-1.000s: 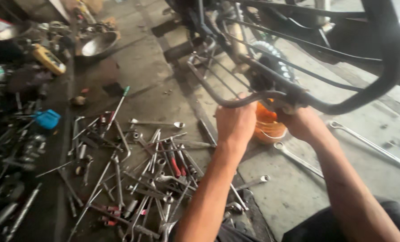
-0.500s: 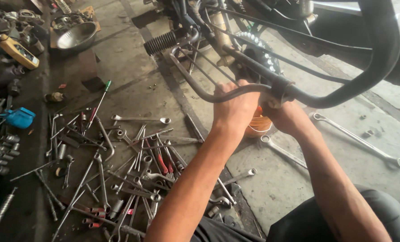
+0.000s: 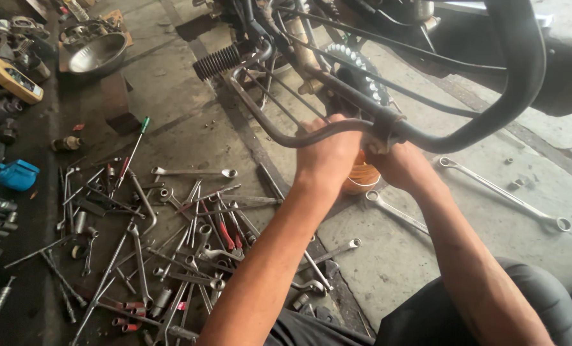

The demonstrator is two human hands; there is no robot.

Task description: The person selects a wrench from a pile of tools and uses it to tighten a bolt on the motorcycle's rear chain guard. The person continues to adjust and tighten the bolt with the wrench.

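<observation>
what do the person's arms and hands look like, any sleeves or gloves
Both arms are bare from the edge of the picture to the wrist: no sleeves, and no watch or band shows. The left hand and the right hand wear no gloves, and no rings are visible. Both forearms are lean. The only clothing in view is dark trousers over the knees.

Single view, worn on the head, looking steeply down and forward along both forearms to the left hand (image 3: 328, 154) and right hand (image 3: 404, 168), close enough for the arms to fill the lower frame. Just above the hands, the motorcycle frame (image 3: 337, 83) at near range; left of the left hand, scattered wrenches (image 3: 170, 243) on the concrete floor (image 3: 401, 256). No second view for overlap.
</observation>
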